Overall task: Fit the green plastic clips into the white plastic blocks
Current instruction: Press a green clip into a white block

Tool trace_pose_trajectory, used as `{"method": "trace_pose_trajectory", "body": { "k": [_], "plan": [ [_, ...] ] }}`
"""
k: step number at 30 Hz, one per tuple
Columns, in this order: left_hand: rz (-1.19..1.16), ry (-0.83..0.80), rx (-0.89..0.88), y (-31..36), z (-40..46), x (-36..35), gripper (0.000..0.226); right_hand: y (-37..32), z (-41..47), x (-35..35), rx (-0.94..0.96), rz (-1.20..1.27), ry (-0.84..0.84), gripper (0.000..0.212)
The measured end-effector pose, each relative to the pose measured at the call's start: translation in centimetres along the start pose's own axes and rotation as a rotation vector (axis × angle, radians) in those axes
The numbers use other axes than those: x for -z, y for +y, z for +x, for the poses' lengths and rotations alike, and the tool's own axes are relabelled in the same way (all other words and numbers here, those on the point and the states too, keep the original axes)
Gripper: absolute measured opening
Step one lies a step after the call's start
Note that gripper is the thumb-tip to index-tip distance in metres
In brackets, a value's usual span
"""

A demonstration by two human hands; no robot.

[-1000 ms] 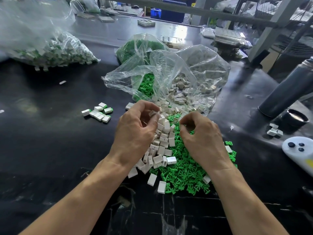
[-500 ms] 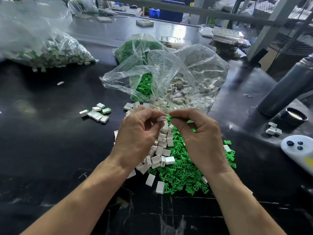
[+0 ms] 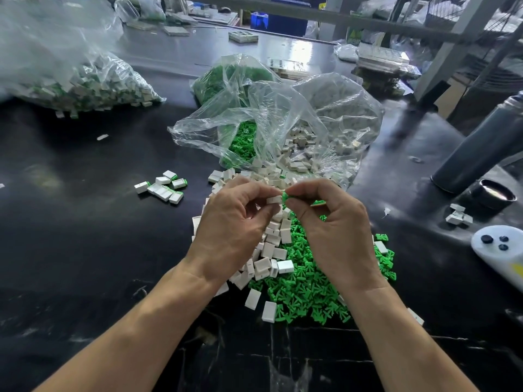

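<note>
A green clip is being brought end-on to a white block, above the desk.

The clip is being pinched in the right hand just right of the block, which is being pinched in the left hand; both grips are being kept closed on their parts. The two pieces are lying in one left-to-right line, so a sideways push is judged to be needed, over the loose white blocks and green clips.

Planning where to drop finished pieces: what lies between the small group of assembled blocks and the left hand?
In the head view, only bare black table separates the assembled blocks from the left hand.
</note>
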State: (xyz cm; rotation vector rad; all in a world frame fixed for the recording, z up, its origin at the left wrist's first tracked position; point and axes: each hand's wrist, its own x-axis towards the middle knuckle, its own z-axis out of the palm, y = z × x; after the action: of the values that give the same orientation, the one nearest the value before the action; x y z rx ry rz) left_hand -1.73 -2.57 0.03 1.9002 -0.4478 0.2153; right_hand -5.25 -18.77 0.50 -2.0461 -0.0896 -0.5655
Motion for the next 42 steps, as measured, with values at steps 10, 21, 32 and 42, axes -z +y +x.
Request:
{"method": "trace_pose_trajectory", "body": {
  "k": [10, 21, 32, 42],
  "plan": [
    [-0.033, 0.004, -0.004, 0.29, -0.23, 0.26, 0.023, 0.23, 0.05, -0.01, 0.015, -0.019, -0.039, 0.015],
    [-0.139, 0.017, -0.025, -0.25, -0.26, -0.03, 0.020, 0.15, 0.20, 0.12, -0.180, 0.353, -0.071, 0.015],
    [-0.332, -0.020, 0.047, -0.37, 0.02, -0.05, 0.014, 0.49, 0.04, 0.12, -0.133, 0.271, -0.046, 0.010],
    [-0.248, 0.029, 0.015, -0.49, -0.10, -0.25, 0.017, 0.28, -0.14, -0.04, -0.096, 0.178, -0.030, 0.014]
  ]
}}
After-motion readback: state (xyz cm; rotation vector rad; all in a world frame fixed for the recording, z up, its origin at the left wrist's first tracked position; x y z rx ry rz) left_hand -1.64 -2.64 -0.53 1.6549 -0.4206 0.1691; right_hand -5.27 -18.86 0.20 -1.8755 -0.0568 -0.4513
